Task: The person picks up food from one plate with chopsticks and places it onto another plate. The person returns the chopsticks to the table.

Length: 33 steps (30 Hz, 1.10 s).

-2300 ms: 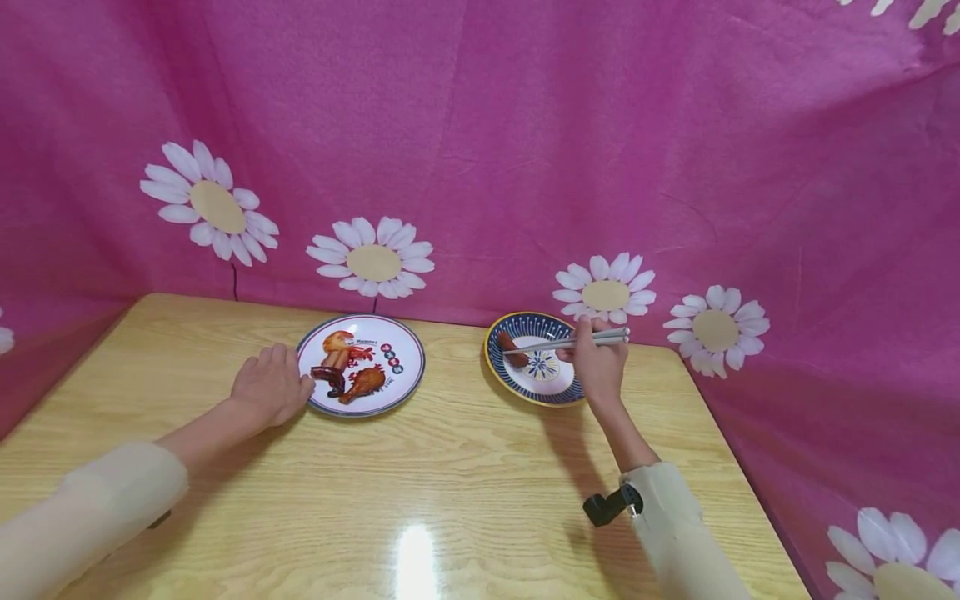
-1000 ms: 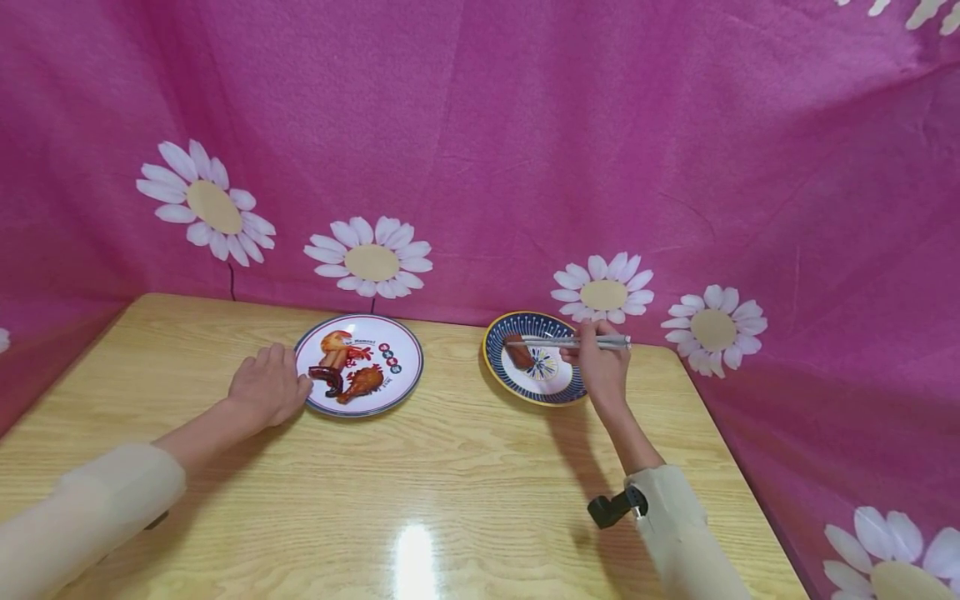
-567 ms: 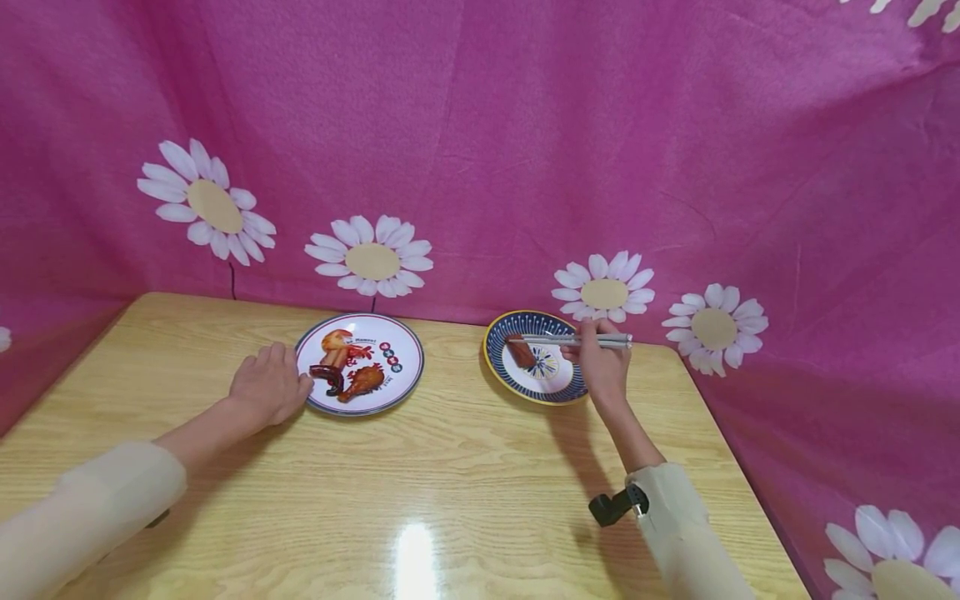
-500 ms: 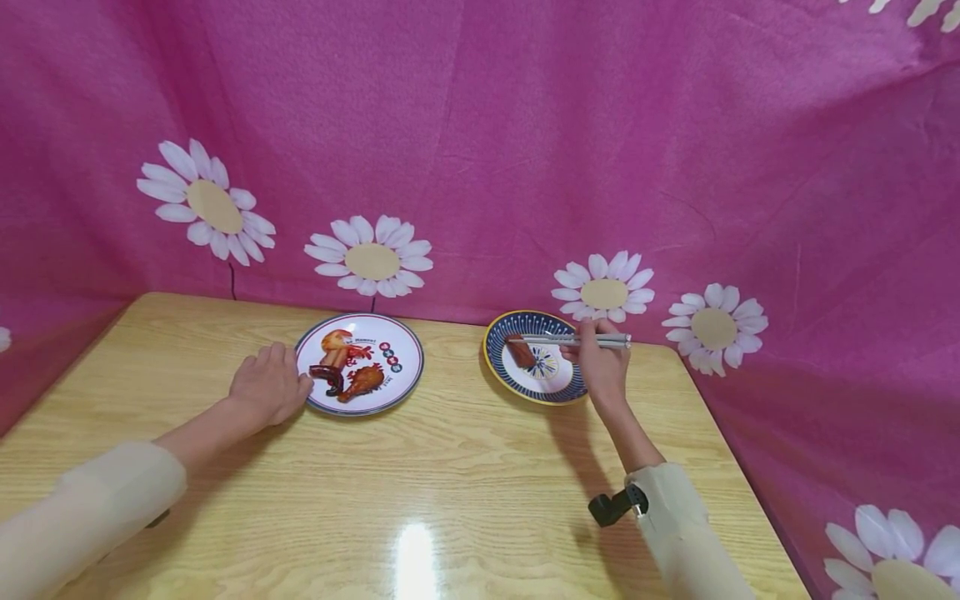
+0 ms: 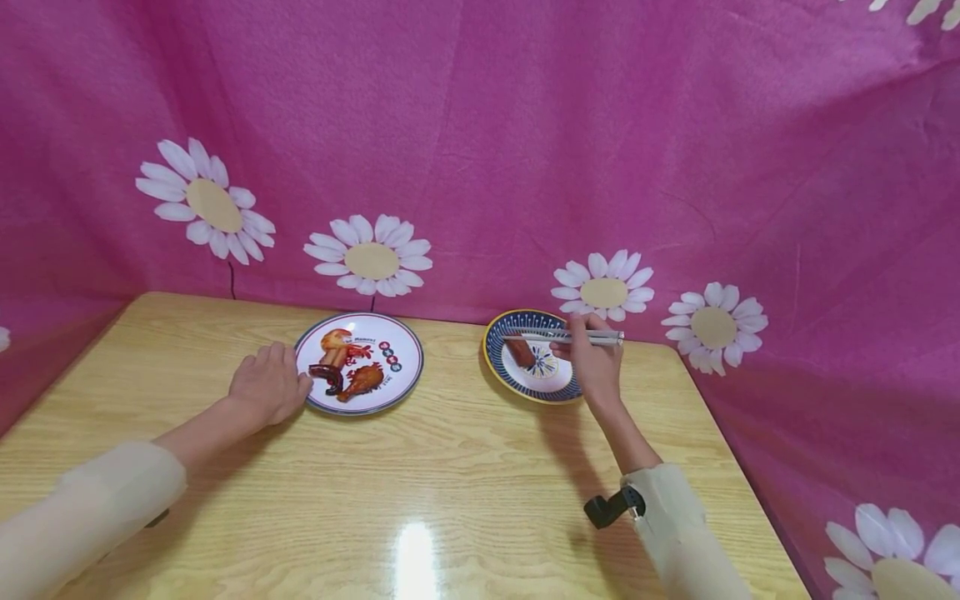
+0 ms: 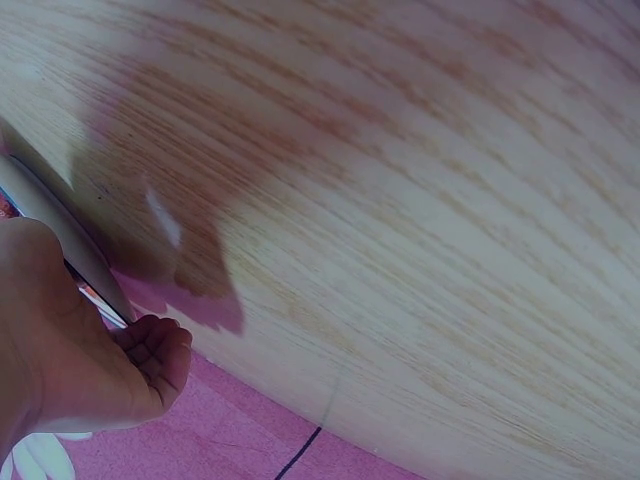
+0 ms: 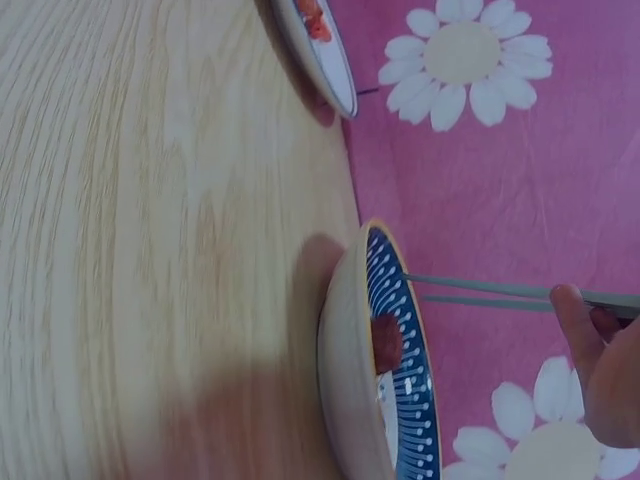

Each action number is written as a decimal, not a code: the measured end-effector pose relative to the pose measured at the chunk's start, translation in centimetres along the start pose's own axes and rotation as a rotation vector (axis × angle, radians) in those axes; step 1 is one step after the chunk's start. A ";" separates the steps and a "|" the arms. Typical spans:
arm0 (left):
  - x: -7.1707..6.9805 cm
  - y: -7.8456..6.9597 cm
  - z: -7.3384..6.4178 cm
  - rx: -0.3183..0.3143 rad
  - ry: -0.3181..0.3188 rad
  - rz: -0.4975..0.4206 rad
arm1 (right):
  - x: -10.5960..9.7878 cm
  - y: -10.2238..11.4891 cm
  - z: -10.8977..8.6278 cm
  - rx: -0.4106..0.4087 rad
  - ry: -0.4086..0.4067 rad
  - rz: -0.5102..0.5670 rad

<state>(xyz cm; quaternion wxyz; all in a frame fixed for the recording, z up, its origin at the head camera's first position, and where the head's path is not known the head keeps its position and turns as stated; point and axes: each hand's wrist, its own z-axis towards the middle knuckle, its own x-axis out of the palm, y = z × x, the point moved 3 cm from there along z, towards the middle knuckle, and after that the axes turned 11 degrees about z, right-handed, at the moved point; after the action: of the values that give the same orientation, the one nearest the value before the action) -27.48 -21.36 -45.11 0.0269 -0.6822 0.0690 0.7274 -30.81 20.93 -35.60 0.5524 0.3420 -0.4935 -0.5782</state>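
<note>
While gripping the plate [image 5: 407,379] with a curled left hand [image 5: 268,387], pinches chopsticks [image 7: 478,285] in the right hand [image 5: 597,360], pointing them into the bowl [image 5: 534,389]!

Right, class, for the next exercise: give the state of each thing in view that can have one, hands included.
Left hand: at the rim of the plate, grip unclear
Right hand: holding the chopsticks
Chopsticks: over the bowl, tips slightly apart
Bowl: upright, holding the brown piece
Brown piece: lying in the bowl, not pinched
Plate: right side up, bearing food
Cloth: hanging, creased
</note>
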 end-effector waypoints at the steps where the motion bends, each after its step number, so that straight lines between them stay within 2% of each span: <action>1: 0.0 0.0 0.0 -0.001 -0.002 -0.001 | 0.1 -0.2 0.1 0.004 0.010 0.006; 8: 0.1 0.0 0.0 -0.005 -0.006 -0.007 | 1.1 -1.4 0.6 0.005 0.077 0.016; 20: 0.1 0.1 0.0 -0.006 0.006 0.000 | 2.9 -1.3 -0.2 -0.003 0.152 0.004; 26: 0.1 0.1 0.0 -0.004 0.008 0.000 | 4.3 -1.0 -0.9 0.014 0.216 -0.009; 33: 0.0 0.1 -0.1 0.001 -0.022 0.002 | 5.5 -1.0 -1.4 -0.007 0.258 -0.024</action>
<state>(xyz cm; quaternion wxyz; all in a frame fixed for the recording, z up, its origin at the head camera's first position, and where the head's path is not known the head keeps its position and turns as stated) -27.44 -21.45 -45.14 0.0272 -0.6740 0.0700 0.7349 -30.61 15.14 -36.09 0.6054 0.4178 -0.4121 -0.5377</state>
